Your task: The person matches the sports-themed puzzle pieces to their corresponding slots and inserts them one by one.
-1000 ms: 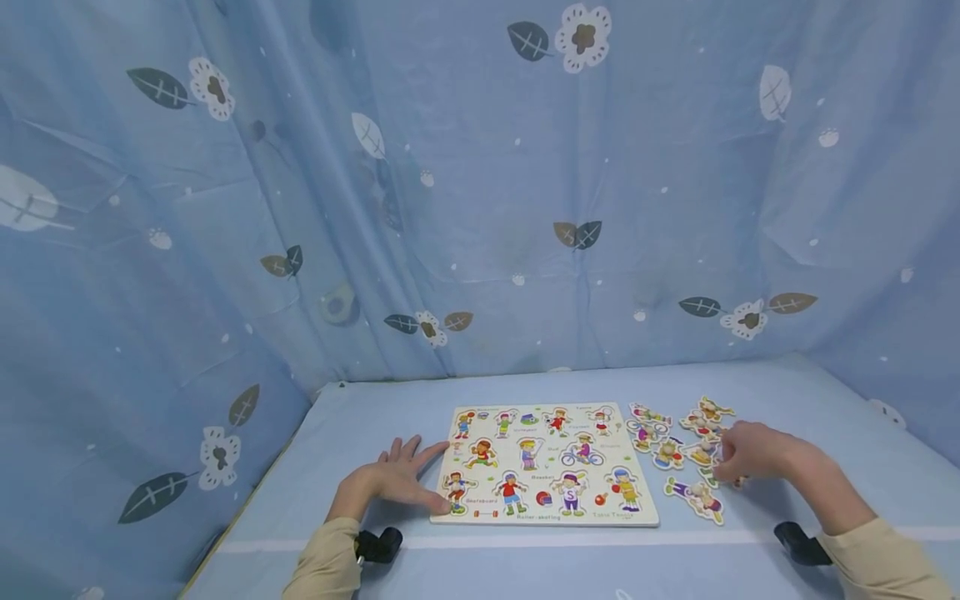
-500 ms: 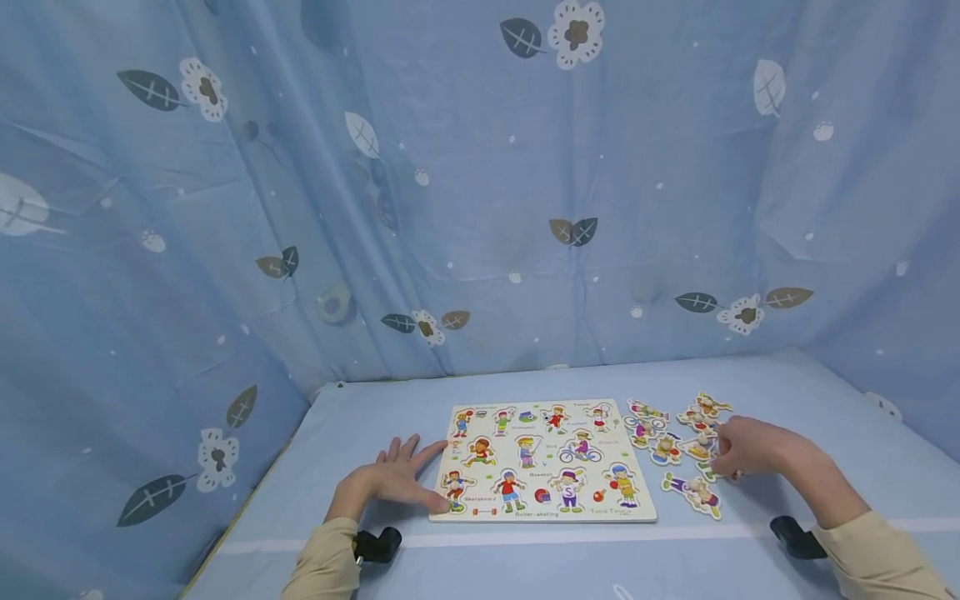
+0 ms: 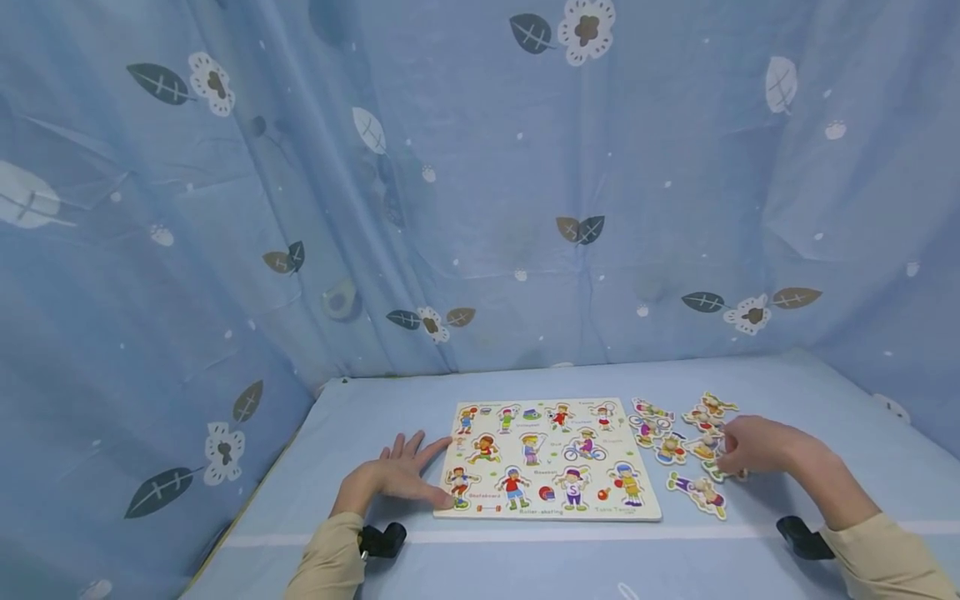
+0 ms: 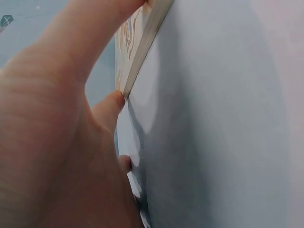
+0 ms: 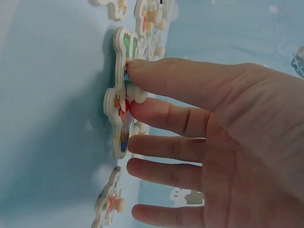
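Observation:
A wooden puzzle board [image 3: 483,481] printed with sporty child figures lies flat on the table. My left hand [image 3: 397,477] rests at its left side, fingers spread, thumb on the near left corner and index fingertip against the left edge. To the right of the board, my right hand [image 3: 765,446] is over a group of loose figure pieces. In the right wrist view, thumb and index finger pinch the pale knob [image 5: 137,93] of a figure-shaped puzzle piece [image 5: 118,102] with green feet. The other three fingers extend beside it. In the head view the hand partly covers this piece.
Several knobbed puzzle pieces, among them a cyclist piece [image 3: 650,428] and a purple-legged piece [image 3: 701,493], lie close together right of the board. A blue patterned curtain [image 3: 480,208] hangs behind the table [image 3: 525,567].
The head view has shifted slightly. Both hands stay in nearly the same places, the left at the board and the right at the loose pieces.

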A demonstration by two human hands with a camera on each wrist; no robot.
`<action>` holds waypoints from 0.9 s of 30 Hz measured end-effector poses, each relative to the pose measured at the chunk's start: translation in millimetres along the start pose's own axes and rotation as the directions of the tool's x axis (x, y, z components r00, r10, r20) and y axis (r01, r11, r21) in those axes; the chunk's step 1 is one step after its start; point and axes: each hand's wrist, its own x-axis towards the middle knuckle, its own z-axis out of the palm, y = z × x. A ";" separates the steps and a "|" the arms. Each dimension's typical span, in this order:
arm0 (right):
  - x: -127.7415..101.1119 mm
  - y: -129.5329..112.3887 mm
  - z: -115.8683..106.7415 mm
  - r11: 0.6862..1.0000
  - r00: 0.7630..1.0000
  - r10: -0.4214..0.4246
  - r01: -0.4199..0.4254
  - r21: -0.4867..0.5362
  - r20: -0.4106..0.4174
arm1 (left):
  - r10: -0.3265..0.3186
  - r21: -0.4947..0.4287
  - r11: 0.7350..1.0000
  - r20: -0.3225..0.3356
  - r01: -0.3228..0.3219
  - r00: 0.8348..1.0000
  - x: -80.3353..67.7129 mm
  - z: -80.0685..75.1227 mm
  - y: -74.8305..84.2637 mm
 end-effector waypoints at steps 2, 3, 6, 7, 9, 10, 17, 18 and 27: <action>0.4 -1.3 -1.3 1.000 1.000 -0.015 0.015 -0.008 -0.017 | -0.002 0.002 1.000 -0.004 0.002 1.000 0.7 0.3 -0.9; 0.9 -2.1 -2.1 1.000 0.999 -0.027 0.027 -0.009 -0.032 | -0.002 0.003 1.000 -0.006 0.002 1.000 1.1 0.5 -1.2; 2.3 -5.8 -4.1 0.997 0.993 -0.078 0.078 -0.008 -0.086 | -0.006 0.001 1.000 -0.005 0.006 1.000 1.0 0.4 -1.2; 2.8 -7.5 -4.5 0.995 0.990 -0.096 0.096 -0.005 -0.105 | -0.006 0.003 1.000 -0.005 0.006 1.000 0.7 0.3 -0.9; 3.6 -11.5 -5.4 0.991 0.982 -0.130 0.131 -0.004 -0.137 | -0.005 0.000 1.000 -0.002 0.005 1.000 0.3 0.0 -0.7; 3.7 -13.9 -5.8 0.989 0.978 -0.145 0.145 -0.010 -0.148 | -0.003 -0.002 1.000 -0.002 0.003 1.000 -0.1 -0.3 -0.6; 5.4 -26.9 -4.9 0.976 0.950 -0.214 0.202 -0.076 -0.227 | -0.004 -0.017 1.000 0.007 0.004 1.000 -0.9 -2.3 -0.4; 5.5 -27.9 -4.4 0.976 0.948 -0.216 0.203 -0.077 -0.233 | -0.003 -0.024 1.000 0.009 0.003 1.000 -0.5 -2.0 -1.1; 4.7 -36.4 0.3 0.967 0.931 -0.254 0.238 -0.091 -0.263 | -0.008 -0.026 1.000 0.026 0.008 1.000 1.1 -1.8 -1.4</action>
